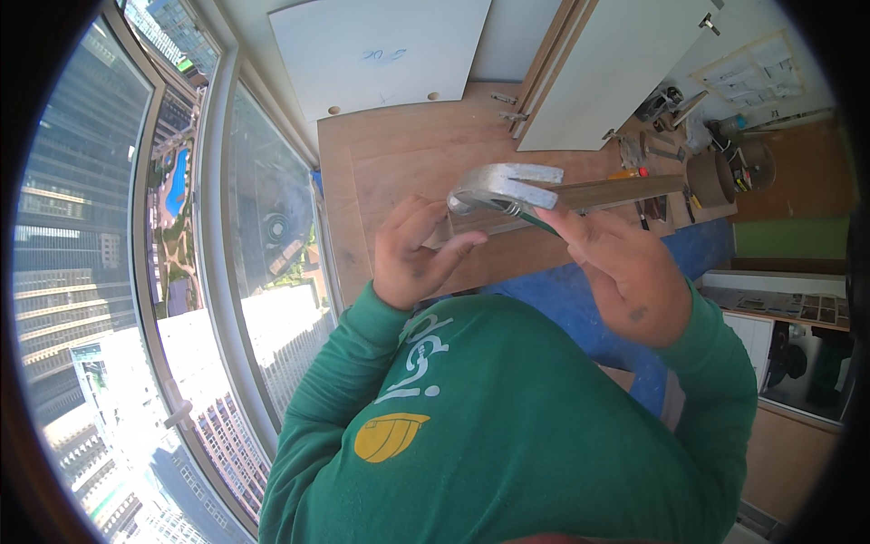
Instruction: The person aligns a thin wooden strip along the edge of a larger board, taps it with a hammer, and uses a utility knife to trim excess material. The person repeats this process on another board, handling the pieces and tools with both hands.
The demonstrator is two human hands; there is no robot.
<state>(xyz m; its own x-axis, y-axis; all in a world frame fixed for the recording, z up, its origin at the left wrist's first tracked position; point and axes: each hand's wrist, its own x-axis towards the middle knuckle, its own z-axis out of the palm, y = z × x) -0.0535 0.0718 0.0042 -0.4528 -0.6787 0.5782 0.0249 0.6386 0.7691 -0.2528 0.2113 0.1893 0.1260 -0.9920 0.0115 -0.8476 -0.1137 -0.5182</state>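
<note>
In my right hand (630, 272) is a claw hammer (503, 186). Its metal head is raised in front of my chest with the claw pointing right; a bit of dark green handle shows below it. My left hand (412, 254) is curled, thumb and fingers closing around the near-left end of a long wooden strip (625, 190). The hammer's striking face hangs close to my left fingertips. Behind the hammer, the strip runs off to the right, partly covered by the hammer and my right hand. Whether a small piece is also between my left fingers, I cannot tell.
A wooden worktop (390, 154) spreads beneath. A white panel (381, 54) leans at the back, beside a cabinet door (616, 72) with hinges. Tools and a round container (710, 177) lie to the right. Tall windows (272, 218) line the left; blue sheeting (562, 308) lies below.
</note>
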